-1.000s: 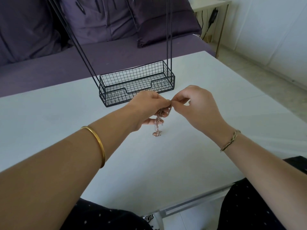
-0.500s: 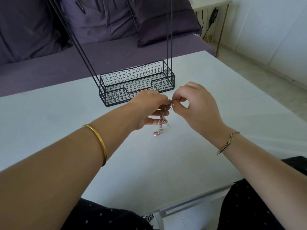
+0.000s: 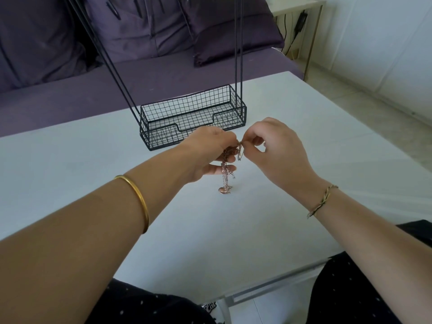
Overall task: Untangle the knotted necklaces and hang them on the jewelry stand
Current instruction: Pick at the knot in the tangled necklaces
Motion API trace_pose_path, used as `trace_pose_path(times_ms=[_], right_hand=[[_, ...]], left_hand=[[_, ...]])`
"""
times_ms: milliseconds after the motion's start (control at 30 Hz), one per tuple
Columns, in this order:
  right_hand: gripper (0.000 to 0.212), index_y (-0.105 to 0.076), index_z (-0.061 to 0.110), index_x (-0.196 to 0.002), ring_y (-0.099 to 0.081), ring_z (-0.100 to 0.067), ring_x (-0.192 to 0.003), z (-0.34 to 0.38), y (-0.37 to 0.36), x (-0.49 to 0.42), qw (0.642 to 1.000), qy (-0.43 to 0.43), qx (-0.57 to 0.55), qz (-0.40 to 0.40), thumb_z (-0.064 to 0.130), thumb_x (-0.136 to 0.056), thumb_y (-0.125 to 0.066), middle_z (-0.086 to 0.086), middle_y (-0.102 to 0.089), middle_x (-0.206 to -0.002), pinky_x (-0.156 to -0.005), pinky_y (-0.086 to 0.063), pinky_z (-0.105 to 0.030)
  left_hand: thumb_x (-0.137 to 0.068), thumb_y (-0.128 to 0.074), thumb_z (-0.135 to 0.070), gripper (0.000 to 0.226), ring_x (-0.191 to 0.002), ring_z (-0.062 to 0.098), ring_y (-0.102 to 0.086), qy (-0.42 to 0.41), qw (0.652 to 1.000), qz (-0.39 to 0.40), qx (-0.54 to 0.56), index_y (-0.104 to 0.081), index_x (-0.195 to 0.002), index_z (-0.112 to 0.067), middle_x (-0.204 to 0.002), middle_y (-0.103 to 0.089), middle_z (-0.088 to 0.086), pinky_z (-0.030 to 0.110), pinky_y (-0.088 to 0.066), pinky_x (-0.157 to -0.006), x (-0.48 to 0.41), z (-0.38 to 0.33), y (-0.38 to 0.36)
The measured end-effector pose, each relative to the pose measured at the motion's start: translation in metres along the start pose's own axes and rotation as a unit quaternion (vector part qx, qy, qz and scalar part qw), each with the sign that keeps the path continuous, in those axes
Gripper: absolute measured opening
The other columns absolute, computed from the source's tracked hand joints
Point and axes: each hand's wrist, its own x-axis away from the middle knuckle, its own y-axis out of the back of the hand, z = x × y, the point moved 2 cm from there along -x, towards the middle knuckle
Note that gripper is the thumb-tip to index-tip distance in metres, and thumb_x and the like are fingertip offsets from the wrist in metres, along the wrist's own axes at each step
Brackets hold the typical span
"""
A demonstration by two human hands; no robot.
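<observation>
Above a white table (image 3: 93,164), the left hand (image 3: 209,152) grips a clump of knotted necklaces (image 3: 225,174) while the right hand (image 3: 279,152) pinches a strand at its top; fingers hide most of the knot. Loose ends hang to the tabletop, just near of the wire stand (image 3: 163,136), whose rods are cut off overhead.

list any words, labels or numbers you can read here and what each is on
No text can be read for sure.
Dark script on the white item under the table edge: partly hidden, too blurred to read.
The necklaces and jewelry stand show no lettering.
</observation>
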Motion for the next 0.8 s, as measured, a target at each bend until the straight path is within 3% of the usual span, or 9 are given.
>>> trace_pose_path(times_ms=[167, 433, 667, 800], right_hand=[[0.009, -0.064, 0.021, -0.084, -0.055, -0.011, -0.083, 0.002, 0.001, 0.0, 1.0, -0.012, -0.015, -0.011, 0.014, -0.08, -0.063, 0.009, -0.056, -0.084, -0.072, -0.048, -0.03], [0.006, -0.069, 0.02, -0.079, -0.054, -0.009, -0.081, 0.008, 0.004, 0.002, 0.999, -0.014, 0.039, -0.006, 0.024, -0.082, -0.065, 0.011, -0.056, -0.079, -0.066, -0.044, -0.027], [0.007, -0.069, 0.018, -0.082, -0.054, -0.008, -0.079, 0.01, 0.003, 0.002, 0.999, -0.032, 0.024, 0.014, 0.019, -0.083, -0.062, 0.011, -0.056, -0.081, -0.067, -0.045, -0.027], [0.006, -0.067, 0.017, -0.082, -0.052, -0.008, -0.081, 0.008, 0.002, 0.002, 0.999, -0.032, 0.033, 0.016, 0.018, -0.084, -0.061, 0.009, -0.055, -0.082, -0.066, -0.041, -0.026]], left_hand=[[-0.092, -0.054, -0.008, 0.015, -0.053, 0.009, -0.054, 0.002, 1.0, -0.003, -0.001, -0.058, -0.078, -0.008, -0.071, -0.058, 0.004, 0.028, -0.058, -0.058, 0.0, 0.001, 0.001], [-0.092, -0.054, -0.008, 0.013, -0.053, 0.009, -0.055, 0.0, 1.0, -0.001, 0.005, -0.059, -0.081, -0.005, -0.064, -0.059, 0.003, 0.027, -0.057, -0.058, 0.001, 0.001, 0.001], [-0.092, -0.056, -0.007, 0.008, -0.055, 0.01, -0.057, -0.002, 1.0, 0.007, 0.009, -0.062, -0.089, -0.003, -0.067, -0.061, 0.006, 0.028, -0.058, -0.059, 0.001, 0.0, 0.001], [-0.091, -0.061, -0.008, 0.009, -0.058, 0.013, -0.057, 0.005, 0.999, 0.025, 0.032, -0.062, -0.083, -0.004, -0.069, -0.06, 0.006, 0.03, -0.058, -0.06, 0.003, 0.0, 0.0]])
